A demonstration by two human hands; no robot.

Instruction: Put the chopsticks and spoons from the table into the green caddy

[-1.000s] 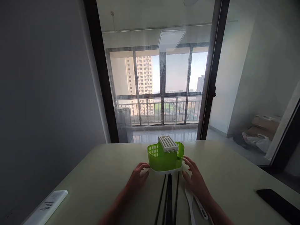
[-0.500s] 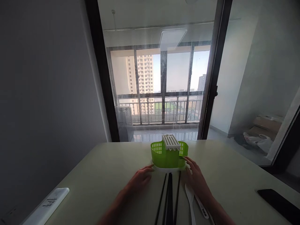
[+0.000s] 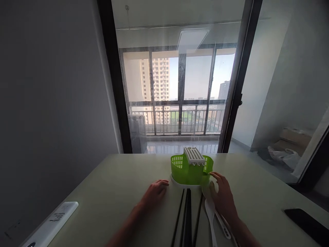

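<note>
A green slotted cutlery basket [image 3: 190,170] with a white ribbed insert [image 3: 194,155] stands on a white base in the middle of the pale table [image 3: 113,192]. My left hand [image 3: 155,193] lies flat on the table just left of the basket, fingers stretched toward its base. My right hand [image 3: 223,195] rests at the basket's right side, fingers apart and touching its lower edge. Several black chopsticks [image 3: 187,218] lie between my hands, pointing at the basket. White spoons [image 3: 212,214] lie partly under my right hand.
A white remote control [image 3: 51,223] lies near the table's left front edge. A black phone [image 3: 307,224] sits at the right edge. Behind the table is a glass sliding door to a balcony, with bags and boxes on the floor at right.
The view has shifted so the basket sits further right. My left hand has flattened onto the table. My right hand has slid right along the basket's side.
</note>
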